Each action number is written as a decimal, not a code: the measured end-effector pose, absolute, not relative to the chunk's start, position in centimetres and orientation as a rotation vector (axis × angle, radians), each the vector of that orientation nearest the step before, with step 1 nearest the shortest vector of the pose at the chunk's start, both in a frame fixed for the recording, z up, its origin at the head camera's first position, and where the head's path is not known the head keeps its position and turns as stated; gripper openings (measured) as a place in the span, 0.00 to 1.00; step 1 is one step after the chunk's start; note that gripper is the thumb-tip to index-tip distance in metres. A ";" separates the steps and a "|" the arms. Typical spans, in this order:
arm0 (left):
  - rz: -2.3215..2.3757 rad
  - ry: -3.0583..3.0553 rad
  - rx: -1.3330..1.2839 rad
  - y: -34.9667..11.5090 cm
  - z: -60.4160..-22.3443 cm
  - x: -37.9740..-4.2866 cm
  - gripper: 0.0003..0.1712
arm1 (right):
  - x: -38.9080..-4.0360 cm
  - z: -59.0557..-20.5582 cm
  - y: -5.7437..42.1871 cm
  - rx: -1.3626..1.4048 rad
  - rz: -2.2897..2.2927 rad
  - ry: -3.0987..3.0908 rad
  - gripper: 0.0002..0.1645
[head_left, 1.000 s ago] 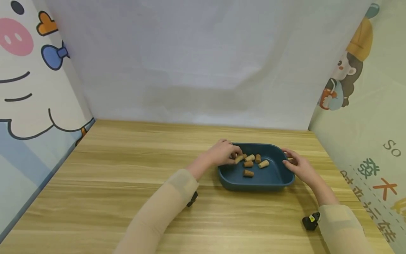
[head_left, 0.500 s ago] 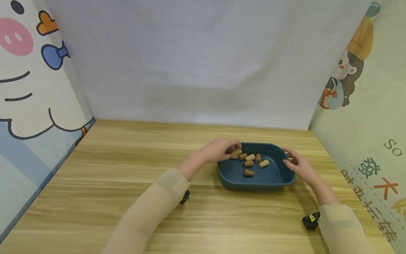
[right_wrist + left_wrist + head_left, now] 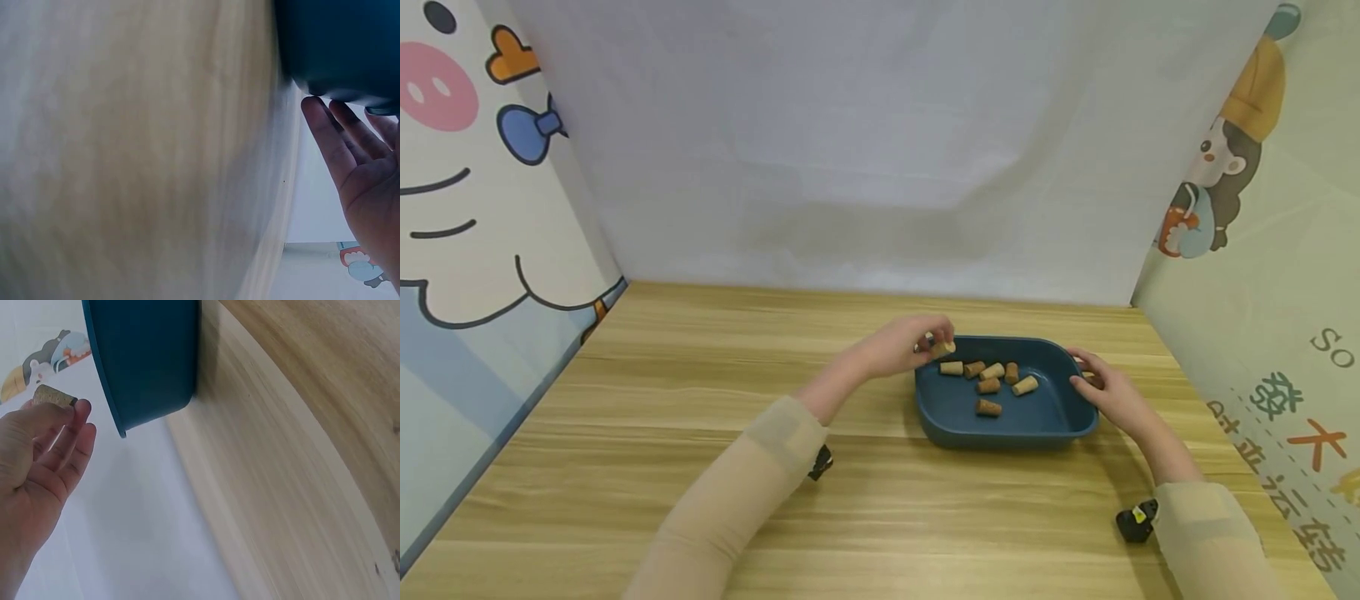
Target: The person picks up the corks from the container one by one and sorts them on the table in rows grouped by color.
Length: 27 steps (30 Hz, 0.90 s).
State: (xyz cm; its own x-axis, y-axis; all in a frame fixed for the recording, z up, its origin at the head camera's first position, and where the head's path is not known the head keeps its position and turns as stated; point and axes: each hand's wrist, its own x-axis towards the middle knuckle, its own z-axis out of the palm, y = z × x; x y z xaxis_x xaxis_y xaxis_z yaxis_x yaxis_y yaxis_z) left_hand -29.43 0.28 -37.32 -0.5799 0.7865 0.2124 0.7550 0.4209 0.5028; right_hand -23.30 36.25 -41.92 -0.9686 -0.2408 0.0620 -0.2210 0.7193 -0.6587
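Fingers of the left hand (image 3: 901,346) pinch one cork (image 3: 942,349), raised at the back left corner of the blue tray (image 3: 951,421); left wrist view adds the thumb against it. Right hand (image 3: 1111,395), fingers nearly straight, touches the tray's right end. Only head view shows seven loose corks (image 3: 992,372) inside.

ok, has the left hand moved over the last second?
Yes. In the head view, the left hand has shifted left and up in the frame against the unmoved dark blue tray, carrying a cork stopper.
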 end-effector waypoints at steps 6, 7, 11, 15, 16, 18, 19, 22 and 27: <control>0.968 2.585 1.373 -1.0 -36.8 -29.2 0.12 | -23.3 -41.9 36.4 -0.387 -1.097 2.884 0.31; 0.976 2.591 1.366 -1.2 -36.7 -29.2 0.11 | -23.3 -41.8 36.4 -0.388 -1.096 2.886 0.31; 0.998 2.640 1.356 -2.0 -36.1 -28.9 0.07 | -23.2 -41.7 36.4 -0.384 -1.093 2.891 0.31; 0.999 2.690 1.350 -3.0 -35.8 -28.8 0.04 | -23.1 -41.7 36.5 -0.386 -1.086 2.895 0.31; 1.001 2.697 1.342 -3.3 -35.7 -28.8 0.04 | -23.1 -41.7 36.5 -0.387 -1.083 2.896 0.31; 1.001 2.713 1.324 -3.9 -35.7 -28.9 0.03 | -23.2 -41.7 36.5 -0.384 -1.087 2.893 0.31; 1.000 2.722 1.318 -4.2 -35.8 -28.9 0.03 | -23.2 -41.7 36.5 -0.380 -1.089 2.891 0.31; 0.992 2.752 1.318 -5.1 -36.0 -29.0 0.05 | -23.2 -41.8 36.5 -0.370 -1.095 2.887 0.31; 1.010 2.765 1.337 -6.9 -36.8 -29.2 0.10 | -23.2 -41.9 36.2 -0.375 -1.105 2.879 0.31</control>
